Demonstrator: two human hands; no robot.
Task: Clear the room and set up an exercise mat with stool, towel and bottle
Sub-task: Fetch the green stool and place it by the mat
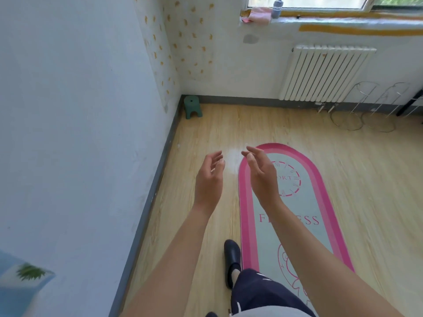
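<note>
A pink-rimmed, pale green exercise mat point(320, 202) lies unrolled on the wooden floor, its rounded end pointing to the far wall. My left hand point(209, 179) hovers open over the bare floor just left of the mat. My right hand point(261, 172) is raised over the mat's rounded end, fingers apart, holding nothing. A small green stool point(192, 107) stands in the far left corner. On the windowsill at the top lie a pink towel point(259, 16) and, beside it, a grey bottle point(277, 9) standing upright.
A white wall point(80, 133) with a grey skirting runs along my left. A white radiator point(325, 74) hangs under the window. Wire racks point(370, 99) and loose cable lie on the floor at far right. My dark shoe point(232, 255) is beside the mat.
</note>
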